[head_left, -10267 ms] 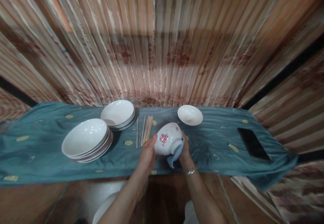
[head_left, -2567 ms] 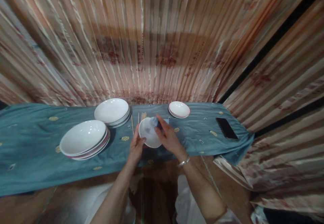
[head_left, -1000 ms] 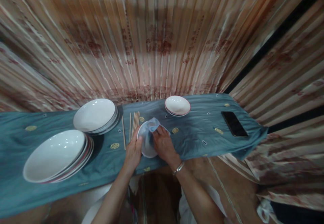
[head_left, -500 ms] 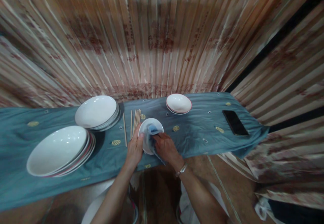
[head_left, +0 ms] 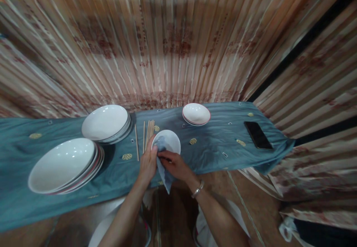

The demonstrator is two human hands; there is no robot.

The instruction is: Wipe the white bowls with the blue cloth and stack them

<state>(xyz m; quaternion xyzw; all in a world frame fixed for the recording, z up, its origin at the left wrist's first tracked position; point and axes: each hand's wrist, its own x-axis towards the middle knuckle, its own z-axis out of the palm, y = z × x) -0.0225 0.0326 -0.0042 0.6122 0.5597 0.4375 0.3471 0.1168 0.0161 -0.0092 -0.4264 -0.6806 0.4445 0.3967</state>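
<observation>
A small white bowl (head_left: 172,140) is tilted toward me above the front edge of the table. My left hand (head_left: 148,162) grips its left side, with the thumb over the rim. Pinched in my right hand (head_left: 176,165) is a light blue cloth (head_left: 164,174); part of it lies inside the bowl and a corner dangles below the rim. Just behind my left hand, several wooden chopsticks (head_left: 150,128) lie on the tablecloth, their near ends partly hidden by the hand.
Two stacks of large white dishes, a rear stack (head_left: 106,122) and a front stack (head_left: 63,165), stand at the left. Small red-rimmed bowls (head_left: 196,114) sit toward the back. A black phone (head_left: 258,135) lies at the right on the blue tablecloth (head_left: 217,143). Curtains hang behind.
My right hand has moved from inside the bowl down and left to its near rim, drawing the cloth with it. More of the cloth now hangs below. My left hand stays on the bowl.
</observation>
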